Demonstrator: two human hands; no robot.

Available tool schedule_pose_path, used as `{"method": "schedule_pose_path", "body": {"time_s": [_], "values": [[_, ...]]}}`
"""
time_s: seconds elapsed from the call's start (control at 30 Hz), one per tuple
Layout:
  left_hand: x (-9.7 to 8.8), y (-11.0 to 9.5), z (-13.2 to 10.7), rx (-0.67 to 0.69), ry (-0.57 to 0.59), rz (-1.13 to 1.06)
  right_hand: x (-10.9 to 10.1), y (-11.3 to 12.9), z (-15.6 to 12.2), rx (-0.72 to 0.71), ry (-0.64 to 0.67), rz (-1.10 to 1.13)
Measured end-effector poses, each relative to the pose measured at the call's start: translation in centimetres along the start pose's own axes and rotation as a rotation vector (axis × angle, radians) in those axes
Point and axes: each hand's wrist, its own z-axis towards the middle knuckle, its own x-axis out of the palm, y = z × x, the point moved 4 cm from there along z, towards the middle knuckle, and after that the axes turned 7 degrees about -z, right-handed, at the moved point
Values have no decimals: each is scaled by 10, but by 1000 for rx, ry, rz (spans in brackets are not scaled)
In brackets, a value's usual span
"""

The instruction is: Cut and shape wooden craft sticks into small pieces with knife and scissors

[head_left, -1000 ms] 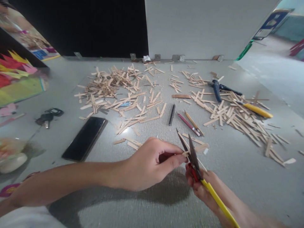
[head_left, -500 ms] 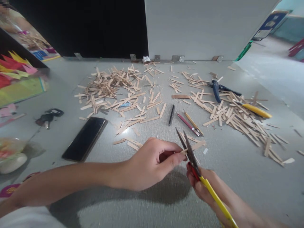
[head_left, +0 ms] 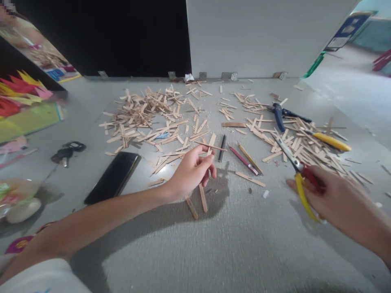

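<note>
My left hand [head_left: 192, 171] is raised over the grey floor and pinches a thin wooden stick [head_left: 210, 146] between thumb and fingers. Two more sticks [head_left: 197, 201] lie on the floor just below that hand. My right hand [head_left: 332, 199] is out to the right, closed round the red and yellow handles of a pair of scissors [head_left: 295, 167], whose blades point up and left towards the right-hand pile of sticks [head_left: 308, 150]. A cut stick piece [head_left: 250, 179] lies between my two hands.
A large heap of wooden sticks [head_left: 146, 114] covers the floor at centre left. A black phone [head_left: 113, 177], keys [head_left: 67, 150], a black pen [head_left: 222, 147], pencils [head_left: 247, 158], blue pliers [head_left: 279, 116] and a yellow-handled tool [head_left: 331, 141] lie around. Coloured paper [head_left: 24, 101] sits at the left.
My hands were together with the scissors at a stick. Now my left hand has lifted up and away with a thin stick, and my right hand has swung the scissors out to the right.
</note>
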Motion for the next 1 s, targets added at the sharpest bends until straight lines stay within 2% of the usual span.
{"method": "schedule_pose_path", "body": {"time_s": [0.07,0.13,0.23,0.27,0.33,0.4,0.47,0.53,0.6,0.63,0.7,0.77,0.87,0.93,1.0], "values": [[0,8,6,-33,28,-24,6,-18,24,78,63,-158],[2,15,10,-13,104,-21,12,-30,39,66,95,-243],[6,22,14,31,190,-77,23,-36,38,27,198,-345],[7,24,14,26,209,-103,25,-35,34,32,179,-394],[8,28,15,7,236,-132,25,-27,25,15,2,-464],[9,31,14,-12,247,-135,28,-8,15,-133,-219,-405],[10,33,14,-21,242,-129,35,16,5,-424,-329,-210],[10,34,15,-24,232,-124,50,39,-4,-744,-222,-124],[10,36,16,-21,221,-128,59,53,-8,-869,-205,-199],[10,37,16,-17,219,-137,61,58,-8,-888,-221,-245],[10,39,17,-6,227,-170,62,63,-5,-873,-252,-279],[9,41,19,0,240,-216,58,67,2,-804,-248,-170],[7,45,22,-9,266,-283,51,71,17,-554,-173,259],[6,47,25,-15,288,-323,53,76,25,-357,-70,622],[5,49,28,-15,302,-348,60,86,31,-245,50,937]]}}
